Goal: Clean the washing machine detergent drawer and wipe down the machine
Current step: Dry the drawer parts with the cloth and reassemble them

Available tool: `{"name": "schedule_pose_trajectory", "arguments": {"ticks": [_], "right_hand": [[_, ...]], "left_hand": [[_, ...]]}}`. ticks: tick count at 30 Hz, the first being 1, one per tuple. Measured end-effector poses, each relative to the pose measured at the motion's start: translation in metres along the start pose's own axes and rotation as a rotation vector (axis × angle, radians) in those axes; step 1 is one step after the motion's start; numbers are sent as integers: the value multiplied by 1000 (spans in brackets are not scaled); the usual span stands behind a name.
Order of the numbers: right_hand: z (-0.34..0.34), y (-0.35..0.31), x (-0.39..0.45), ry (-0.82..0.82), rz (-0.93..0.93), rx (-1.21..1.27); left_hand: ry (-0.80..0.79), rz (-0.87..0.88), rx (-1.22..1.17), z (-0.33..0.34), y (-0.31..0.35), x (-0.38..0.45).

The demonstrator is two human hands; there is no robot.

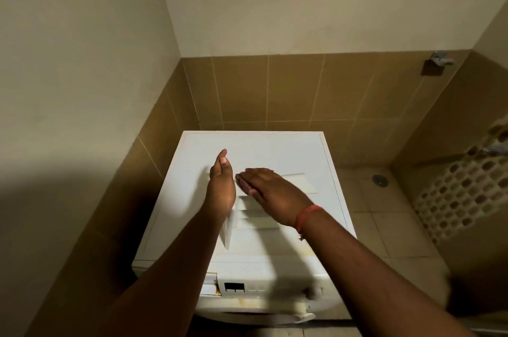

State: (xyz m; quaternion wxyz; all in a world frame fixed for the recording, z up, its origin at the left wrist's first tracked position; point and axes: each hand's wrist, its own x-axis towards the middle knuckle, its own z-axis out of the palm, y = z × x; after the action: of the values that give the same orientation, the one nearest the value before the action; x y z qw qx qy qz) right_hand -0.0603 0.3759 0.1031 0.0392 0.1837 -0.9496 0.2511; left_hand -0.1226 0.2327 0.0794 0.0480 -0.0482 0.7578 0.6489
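Observation:
The white washing machine (pixel 192 171) stands in a tiled corner, seen from above. The white detergent drawer (pixel 299 184) lies on its lid, with its compartments showing. My left hand (pixel 221 185) stands on edge with straight fingers against the drawer's left side. Stretched flat, palm down, my right hand (pixel 270 189) rests on the drawer; a red thread circles its wrist. Neither hand grips anything. The empty drawer slot (pixel 210 284) gapes at the front left, beside the dark display (pixel 234 287).
Brown tiled walls close in behind and to the left of the machine. A tiled floor with a drain (pixel 380 180) lies to the right. A white perforated panel (pixel 461 199) hangs at the right edge, and a tap (pixel 439 59) sits on the wall.

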Motion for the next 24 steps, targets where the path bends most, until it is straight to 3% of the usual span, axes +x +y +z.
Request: {"name": "schedule_pose_trajectory", "arguments": {"ticks": [6, 11, 13, 16, 20, 24], "right_hand": [[-1, 45, -25, 64, 275, -230], [30, -6, 2, 132, 34, -206], [21, 2, 0, 116, -5, -125], [2, 37, -21, 8, 136, -110], [-9, 61, -40, 152, 390, -168], [13, 18, 1, 83, 169, -185]], "left_hand": [[5, -42, -13, 0, 1, 0], [-5, -24, -70, -1, 1, -2], [-7, -24, -69, -3, 1, -3], [-23, -40, -55, -3, 1, -2], [5, -17, -59, -1, 0, -1], [32, 27, -12, 1, 0, -1]]}}
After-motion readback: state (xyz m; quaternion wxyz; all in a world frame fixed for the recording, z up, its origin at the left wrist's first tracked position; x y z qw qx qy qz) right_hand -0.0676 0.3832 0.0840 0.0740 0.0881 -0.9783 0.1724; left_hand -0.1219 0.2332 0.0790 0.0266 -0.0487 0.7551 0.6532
